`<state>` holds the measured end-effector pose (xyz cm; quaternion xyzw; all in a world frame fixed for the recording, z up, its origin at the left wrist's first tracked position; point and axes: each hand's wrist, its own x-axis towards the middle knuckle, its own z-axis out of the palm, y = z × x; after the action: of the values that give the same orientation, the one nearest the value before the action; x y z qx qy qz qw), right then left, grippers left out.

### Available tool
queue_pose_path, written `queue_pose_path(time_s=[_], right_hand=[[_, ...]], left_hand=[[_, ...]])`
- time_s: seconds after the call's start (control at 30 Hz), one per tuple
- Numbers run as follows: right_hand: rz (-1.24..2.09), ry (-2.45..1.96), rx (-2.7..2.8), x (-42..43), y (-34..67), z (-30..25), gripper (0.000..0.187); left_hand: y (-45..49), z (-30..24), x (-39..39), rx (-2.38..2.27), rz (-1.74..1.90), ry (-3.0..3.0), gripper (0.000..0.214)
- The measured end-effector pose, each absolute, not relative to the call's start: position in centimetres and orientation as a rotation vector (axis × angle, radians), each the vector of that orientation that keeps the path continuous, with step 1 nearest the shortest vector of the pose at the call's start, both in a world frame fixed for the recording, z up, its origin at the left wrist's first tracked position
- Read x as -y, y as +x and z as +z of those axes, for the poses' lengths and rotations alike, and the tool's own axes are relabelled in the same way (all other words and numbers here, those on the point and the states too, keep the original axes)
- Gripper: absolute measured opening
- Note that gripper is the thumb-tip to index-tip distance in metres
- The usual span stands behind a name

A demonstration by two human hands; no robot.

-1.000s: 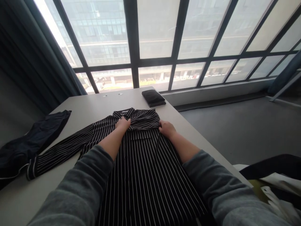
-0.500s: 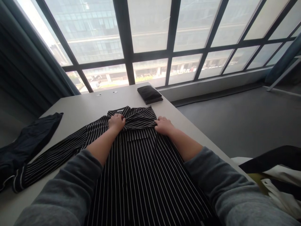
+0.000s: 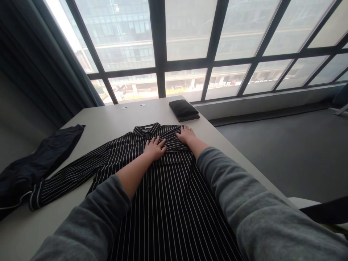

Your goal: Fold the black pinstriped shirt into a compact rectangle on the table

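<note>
A black shirt with white stripes (image 3: 174, 203) lies spread on the white table, its collar at the far end. Its right-hand sleeve is folded across the chest, while the other sleeve stretches out to the left. My left hand (image 3: 154, 148) rests flat on the folded sleeve near the middle of the chest, fingers spread. At the shirt's right shoulder edge, my right hand (image 3: 186, 134) lies on the fold with its fingers stretched out. Neither hand grips the cloth.
Beyond the shirt, a folded dark garment (image 3: 183, 110) sits near the table's right edge. Dark trousers or a similar garment (image 3: 40, 159) lie at the left. The white table (image 3: 108, 119) stands by large windows and a blue-grey curtain (image 3: 51, 61). More clothes (image 3: 326, 210) show at lower right.
My left hand has let go of the bunched cloth and opened flat on the chest, further right. My right hand has released the sleeve and lies at the shoulder edge. The view has shifted.
</note>
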<state>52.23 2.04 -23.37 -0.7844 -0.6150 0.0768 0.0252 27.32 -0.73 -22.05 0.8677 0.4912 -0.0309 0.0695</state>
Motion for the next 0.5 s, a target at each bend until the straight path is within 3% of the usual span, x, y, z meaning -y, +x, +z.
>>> queue_pose_path(time_s=[0.3, 0.5], right_hand=[[0.277, -2.449, 1.884, -2.5, 53.2, -24.3, 0.088], [0.265, -2.458, 1.888, -2.0, 52.9, -23.8, 0.089]], left_hand=[[23.6, -22.1, 1.8, -1.549, -0.058, 2.496, 0.084], [21.4, -22.4, 2.6, -1.584, -0.008, 2.527, 0.079]])
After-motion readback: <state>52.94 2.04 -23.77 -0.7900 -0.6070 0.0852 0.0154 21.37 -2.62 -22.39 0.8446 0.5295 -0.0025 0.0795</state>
